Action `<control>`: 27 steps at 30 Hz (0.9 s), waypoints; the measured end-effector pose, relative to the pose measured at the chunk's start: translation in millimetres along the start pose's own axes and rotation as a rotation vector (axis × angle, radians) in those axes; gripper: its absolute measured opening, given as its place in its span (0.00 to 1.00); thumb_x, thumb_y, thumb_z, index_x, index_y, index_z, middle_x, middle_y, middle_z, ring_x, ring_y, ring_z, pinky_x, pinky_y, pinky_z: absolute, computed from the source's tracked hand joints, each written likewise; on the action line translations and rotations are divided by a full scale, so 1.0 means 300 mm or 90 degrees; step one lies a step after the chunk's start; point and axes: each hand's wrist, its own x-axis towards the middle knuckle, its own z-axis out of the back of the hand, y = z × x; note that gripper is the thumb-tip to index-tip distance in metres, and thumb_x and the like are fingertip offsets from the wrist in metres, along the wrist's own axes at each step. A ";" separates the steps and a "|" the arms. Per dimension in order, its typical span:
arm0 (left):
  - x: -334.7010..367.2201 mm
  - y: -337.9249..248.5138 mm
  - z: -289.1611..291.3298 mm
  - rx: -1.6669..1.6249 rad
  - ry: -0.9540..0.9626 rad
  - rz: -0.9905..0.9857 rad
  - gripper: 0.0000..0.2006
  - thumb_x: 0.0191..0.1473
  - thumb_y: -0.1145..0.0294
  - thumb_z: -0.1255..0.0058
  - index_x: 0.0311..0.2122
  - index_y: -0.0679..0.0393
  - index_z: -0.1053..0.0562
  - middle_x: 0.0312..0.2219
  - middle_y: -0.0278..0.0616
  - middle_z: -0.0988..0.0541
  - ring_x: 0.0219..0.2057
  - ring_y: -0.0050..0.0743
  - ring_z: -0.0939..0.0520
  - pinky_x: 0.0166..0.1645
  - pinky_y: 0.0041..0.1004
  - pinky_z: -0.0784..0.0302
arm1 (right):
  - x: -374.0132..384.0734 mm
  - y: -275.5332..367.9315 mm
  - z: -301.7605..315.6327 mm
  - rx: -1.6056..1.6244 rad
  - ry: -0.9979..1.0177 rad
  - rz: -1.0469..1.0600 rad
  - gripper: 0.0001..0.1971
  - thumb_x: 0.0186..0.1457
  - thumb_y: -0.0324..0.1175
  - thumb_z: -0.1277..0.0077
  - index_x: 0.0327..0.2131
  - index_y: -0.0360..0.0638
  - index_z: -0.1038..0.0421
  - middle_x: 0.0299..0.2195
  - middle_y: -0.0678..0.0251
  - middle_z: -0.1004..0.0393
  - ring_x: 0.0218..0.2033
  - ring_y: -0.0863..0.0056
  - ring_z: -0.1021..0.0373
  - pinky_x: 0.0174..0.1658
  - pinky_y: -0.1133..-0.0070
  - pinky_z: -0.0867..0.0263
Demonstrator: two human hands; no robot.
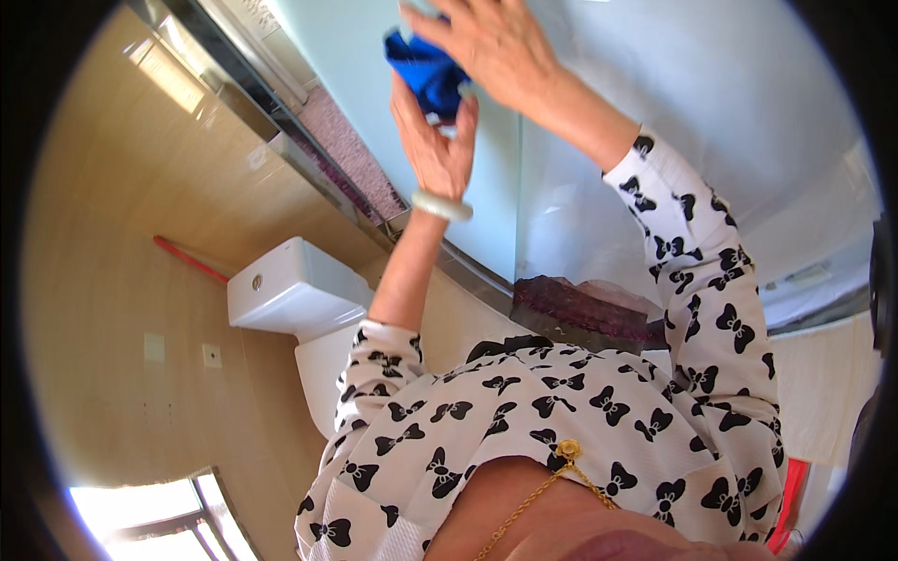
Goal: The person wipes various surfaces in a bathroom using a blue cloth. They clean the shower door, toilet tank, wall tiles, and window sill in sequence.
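Observation:
A bunched blue cloth (pixel 426 73) is up near the top of the view, in front of a pale glass panel. My left hand (pixel 436 145), with a pale bangle on its wrist, grips the cloth from below, thumb on one side and fingers on the other. My right hand (pixel 496 51) comes in from the right over the cloth's upper right side. Its fingers are stretched out and apart, and they overlap the cloth's edge; whether they touch it I cannot tell. The cloth's right part is hidden behind this hand.
The glass panel (pixel 491 201) rises ahead, with a whitish surface (pixel 673 56) to its right. A white toilet (pixel 295 285) stands at left by a tan wall (pixel 112 252) with a red stick (pixel 190 258). A dark purple patterned mat (pixel 585 313) lies below the panel.

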 end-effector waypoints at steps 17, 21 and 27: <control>-0.118 0.059 0.000 0.273 0.124 -0.102 0.22 0.56 0.61 0.54 0.52 0.64 0.36 0.48 0.57 0.36 0.42 0.54 0.37 0.49 0.48 0.40 | -0.266 0.242 0.072 0.235 0.098 -0.012 0.20 0.51 0.31 0.49 0.49 0.42 0.32 0.56 0.62 0.35 0.62 0.65 0.44 0.67 0.65 0.55; 0.167 -0.117 -0.036 0.178 0.011 -0.171 0.35 0.53 0.49 0.49 0.61 0.59 0.42 0.60 0.59 0.45 0.61 0.59 0.47 0.63 0.49 0.53 | -0.069 0.083 0.170 0.169 -0.220 -0.166 0.08 0.48 0.32 0.45 0.34 0.44 0.25 0.52 0.64 0.31 0.59 0.70 0.39 0.63 0.64 0.50; 0.187 -0.149 -0.119 0.086 0.010 -0.247 0.37 0.58 0.45 0.59 0.65 0.59 0.47 0.66 0.55 0.52 0.67 0.61 0.58 0.66 0.54 0.69 | -0.097 0.052 0.230 0.011 -0.020 -0.208 0.19 0.54 0.32 0.53 0.51 0.54 0.29 0.56 0.67 0.33 0.58 0.73 0.37 0.59 0.64 0.51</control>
